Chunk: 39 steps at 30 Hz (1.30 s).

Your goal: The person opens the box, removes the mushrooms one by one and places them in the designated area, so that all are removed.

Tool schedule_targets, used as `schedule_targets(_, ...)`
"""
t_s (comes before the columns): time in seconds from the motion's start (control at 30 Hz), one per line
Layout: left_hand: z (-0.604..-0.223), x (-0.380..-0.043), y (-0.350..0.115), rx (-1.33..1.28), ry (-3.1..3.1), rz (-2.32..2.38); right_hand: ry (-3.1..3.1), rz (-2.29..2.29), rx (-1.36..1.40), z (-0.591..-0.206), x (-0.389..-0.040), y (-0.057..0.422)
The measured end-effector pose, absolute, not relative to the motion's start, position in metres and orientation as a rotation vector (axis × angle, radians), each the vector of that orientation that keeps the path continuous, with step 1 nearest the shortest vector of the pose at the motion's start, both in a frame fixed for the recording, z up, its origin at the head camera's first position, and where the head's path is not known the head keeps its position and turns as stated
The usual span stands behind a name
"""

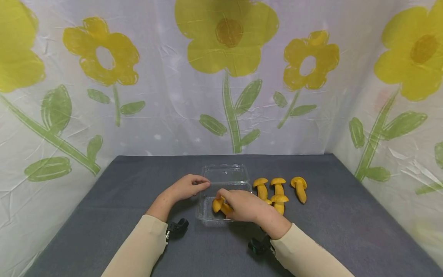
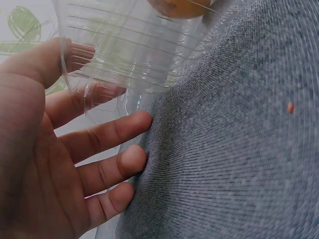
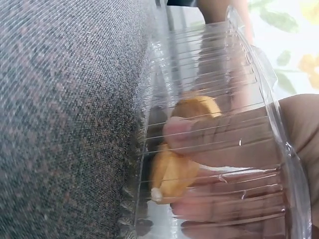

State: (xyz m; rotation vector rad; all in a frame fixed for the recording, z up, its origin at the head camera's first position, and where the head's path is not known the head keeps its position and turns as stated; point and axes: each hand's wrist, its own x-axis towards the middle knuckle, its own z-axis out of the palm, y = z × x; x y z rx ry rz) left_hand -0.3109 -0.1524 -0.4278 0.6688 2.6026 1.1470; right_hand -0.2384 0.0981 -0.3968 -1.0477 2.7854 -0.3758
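A clear plastic clamshell box (image 1: 209,222) lies on the table with its lid (image 1: 225,174) folded back. My right hand (image 1: 243,206) reaches into the base and grips a yellow mushroom (image 1: 217,205), its cap pointing left. Through the box wall, the right wrist view shows the thumb against this mushroom (image 3: 174,174). My left hand (image 1: 187,187) is at the back left corner, near the hinge. In the left wrist view its thumb and index fingertips show behind the clear plastic (image 2: 124,50), spaced apart, while the other fingers (image 2: 107,137) extend loosely beside the box.
Several yellow mushrooms stand or lie right of the box, partly behind my right hand; one mushroom (image 1: 299,188) lies farther right. A dark grey cloth (image 1: 104,231) covers the table. A flower-printed curtain (image 1: 166,115) surrounds its back and sides.
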Motion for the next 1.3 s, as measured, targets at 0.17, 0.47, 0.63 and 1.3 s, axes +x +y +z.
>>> schedule_targets(0.17, -0.428, -0.311, -0.152, 0.673, 2.609, 1.143, 2.811, -0.353, -1.064, -0.396, -0.237, 0.099)
schedule_targets(0.47, -0.427, -0.311, -0.152, 0.686, 2.607, 1.152, 2.879, -0.319, -1.032, -0.392, -0.239, 0.104)
schedule_targets(0.63, -0.428, -0.311, -0.152, 0.675, 2.601, 1.151, 2.920, -0.313, -1.017, -0.385, -0.239, 0.108)
schedule_targets(1.3, -0.433, -0.315, -0.150, 0.629, 2.637, 1.118, 3.070, -0.359, -0.878, -0.343, -0.222, 0.127)
